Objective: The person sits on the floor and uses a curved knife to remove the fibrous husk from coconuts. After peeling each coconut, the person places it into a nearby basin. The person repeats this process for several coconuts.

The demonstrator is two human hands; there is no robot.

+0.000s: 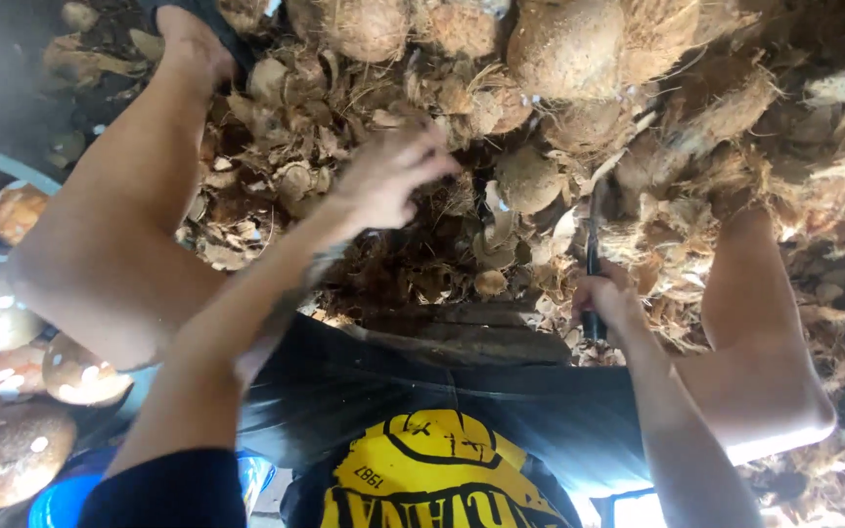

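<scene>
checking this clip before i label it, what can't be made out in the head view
- Left hand: motion-blurred over the coconut husk pile; whether it grips anything cannot be told.
- Knife: the right hand covers its handle, and the dark blade fades into the husks.
- Peeled coconuts: cut off by the left edge.
- Whole coconuts: cut off by the top edge.

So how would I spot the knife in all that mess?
Find the big heap of coconut husks across the top. Go down to its lower right edge, where the right hand grips a dark handle. The knife is the one thin, straight, dark blade among shaggy brown fibres.
</scene>
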